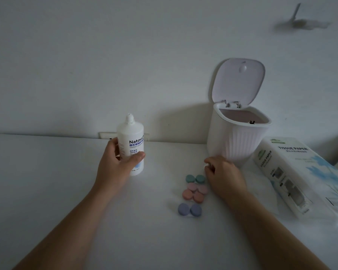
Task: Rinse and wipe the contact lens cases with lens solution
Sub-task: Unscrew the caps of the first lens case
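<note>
My left hand (pixel 115 164) grips a white lens solution bottle (pixel 132 141) standing upright on the white table (pixel 47 182); its nozzle tip is bare. My right hand (pixel 222 174) rests on the table in front of the bin, fingers curled round a small white thing (pixel 206 165), apparently the bottle's cap. Several closed contact lens cases lie in a column just left of that hand: a green case (pixel 195 179), a pink case (pixel 197 188), an orange case (pixel 193 195) and a purple-blue case (pixel 189 209).
A small white ribbed bin (pixel 234 141) with its lid (pixel 238 82) flipped up stands against the wall at the right. A pack of tissue paper (pixel 293 172) lies at the far right, with a loose tissue sheet (pixel 265 193) beside it.
</note>
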